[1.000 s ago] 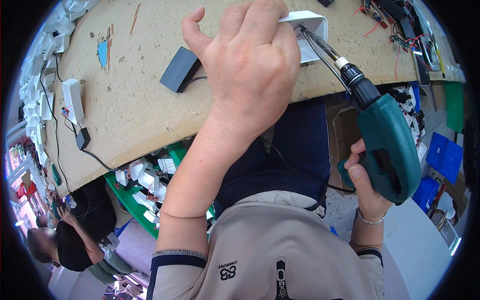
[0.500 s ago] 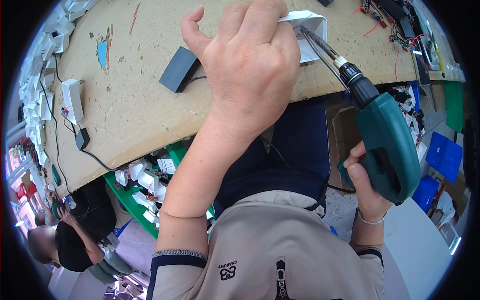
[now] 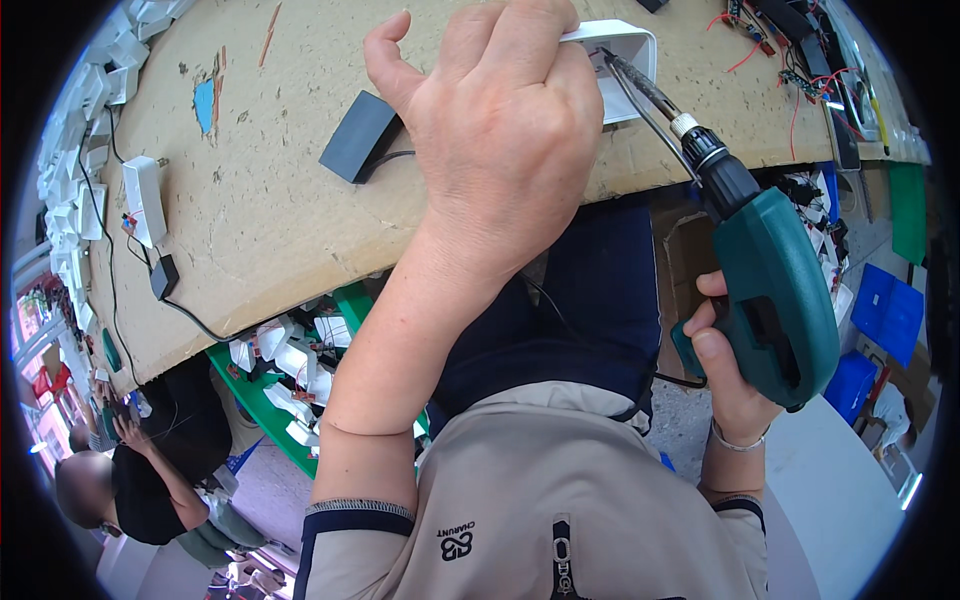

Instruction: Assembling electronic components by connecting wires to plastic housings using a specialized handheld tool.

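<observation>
My left hand [image 3: 505, 140] is closed over a white plastic housing [image 3: 638, 48] at the far edge of the view, its thumb sticking out to the left. Most of the housing lies behind my fingers. A green soldering gun [image 3: 785, 300] is gripped in my right hand [image 3: 735, 385], with fingers at its trigger. The gun's hot tip and thin feed tube reach into the housing's open side. What the tip touches in there is too small to make out. Just left of my left hand, a dark grey block [image 3: 360, 138] with a black cable rests on the worn bench [image 3: 250, 230].
White housings [image 3: 90, 200] are heaped along the bench's left edge. Another white piece with a cable [image 3: 145, 203] lies nearer. Wired circuit boards [image 3: 800, 80] sit at the far right. Below the bench is a green crate [image 3: 350, 305] of white parts. A person [image 3: 150, 480] works at left.
The soldering gun and my right hand have shifted very slightly to the left. My left hand and the white housing have barely moved.
</observation>
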`<state>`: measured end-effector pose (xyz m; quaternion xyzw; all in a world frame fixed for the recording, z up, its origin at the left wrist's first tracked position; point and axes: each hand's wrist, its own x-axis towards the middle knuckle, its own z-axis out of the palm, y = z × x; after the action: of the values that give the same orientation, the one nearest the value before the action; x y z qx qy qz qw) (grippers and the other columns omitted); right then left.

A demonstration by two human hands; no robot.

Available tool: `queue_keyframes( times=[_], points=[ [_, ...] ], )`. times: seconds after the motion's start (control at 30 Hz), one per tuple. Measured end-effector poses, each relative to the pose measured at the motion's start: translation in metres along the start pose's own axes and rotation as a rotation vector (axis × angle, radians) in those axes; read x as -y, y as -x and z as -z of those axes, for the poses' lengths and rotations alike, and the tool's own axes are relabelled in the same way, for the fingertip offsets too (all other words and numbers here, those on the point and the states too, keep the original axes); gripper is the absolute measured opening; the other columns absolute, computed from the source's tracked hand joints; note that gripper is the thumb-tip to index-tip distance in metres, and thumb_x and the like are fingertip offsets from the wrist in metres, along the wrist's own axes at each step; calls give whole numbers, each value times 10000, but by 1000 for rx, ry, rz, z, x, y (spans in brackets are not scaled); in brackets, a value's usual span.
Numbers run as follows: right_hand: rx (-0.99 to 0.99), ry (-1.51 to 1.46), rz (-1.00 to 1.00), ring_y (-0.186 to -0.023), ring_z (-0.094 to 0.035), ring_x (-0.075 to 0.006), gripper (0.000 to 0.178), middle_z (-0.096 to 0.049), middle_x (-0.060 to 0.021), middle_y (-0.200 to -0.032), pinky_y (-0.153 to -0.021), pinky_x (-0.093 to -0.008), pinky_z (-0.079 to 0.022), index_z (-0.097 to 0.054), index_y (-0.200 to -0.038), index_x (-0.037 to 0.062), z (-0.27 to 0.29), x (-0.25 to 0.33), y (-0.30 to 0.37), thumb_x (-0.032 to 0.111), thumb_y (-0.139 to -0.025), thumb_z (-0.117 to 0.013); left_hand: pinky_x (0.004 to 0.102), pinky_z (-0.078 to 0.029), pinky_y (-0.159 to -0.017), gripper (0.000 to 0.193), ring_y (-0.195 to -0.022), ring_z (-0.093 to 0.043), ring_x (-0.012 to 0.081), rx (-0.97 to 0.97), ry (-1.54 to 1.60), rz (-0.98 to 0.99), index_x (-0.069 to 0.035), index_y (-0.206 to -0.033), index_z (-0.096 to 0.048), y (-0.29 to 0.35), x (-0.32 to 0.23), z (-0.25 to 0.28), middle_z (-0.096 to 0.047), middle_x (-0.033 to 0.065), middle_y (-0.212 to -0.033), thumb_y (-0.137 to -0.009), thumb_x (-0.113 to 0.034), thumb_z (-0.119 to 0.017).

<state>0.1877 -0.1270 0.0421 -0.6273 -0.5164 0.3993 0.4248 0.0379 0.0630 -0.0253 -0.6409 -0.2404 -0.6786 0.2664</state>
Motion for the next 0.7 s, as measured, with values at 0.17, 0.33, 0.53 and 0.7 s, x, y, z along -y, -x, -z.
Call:
queue_keyframes(
  times=[0.17, 0.33, 0.53, 0.7],
  points=[
    [4, -18, 10, -662, -563, -149, 498, -571, -162, -955, -573, -240, -474, -440, -1152, -38, -1, -1, 1, 95, -718, -646, 440, -275, -827, 51, -735, -526, 161, 4, 1, -8, -67, -635, -527, 0, 1, 0, -540, 14, -828, -636, -41, -571],
    [16, -12, -8, -667, -564, -146, 519, -566, -177, -988, -584, -242, -481, -422, -1172, -37, 1, -1, 2, 87, -720, -643, 440, -274, -829, 51, -742, -527, 162, 12, -13, -16, -66, -628, -525, 0, 1, 1, -540, 17, -826, -637, -42, -570],
    [9, -35, 2, -678, -564, -143, 514, -560, -184, -1004, -598, -248, -487, -418, -1172, -43, 0, -1, 5, 65, -719, -637, 442, -274, -830, 56, -743, -528, 165, 11, 6, -8, -64, -623, -522, -1, 0, 1, -542, 20, -825, -635, -42, -572],
    [42, -7, 56, -681, -565, -145, 503, -559, -185, -1009, -602, -244, -482, -422, -1162, -48, 3, -2, 6, 57, -717, -634, 444, -274, -830, 57, -742, -528, 168, 23, 3, 5, -64, -622, -520, 0, 0, 2, -542, 21, -823, -638, -43, -571]
  ],
)
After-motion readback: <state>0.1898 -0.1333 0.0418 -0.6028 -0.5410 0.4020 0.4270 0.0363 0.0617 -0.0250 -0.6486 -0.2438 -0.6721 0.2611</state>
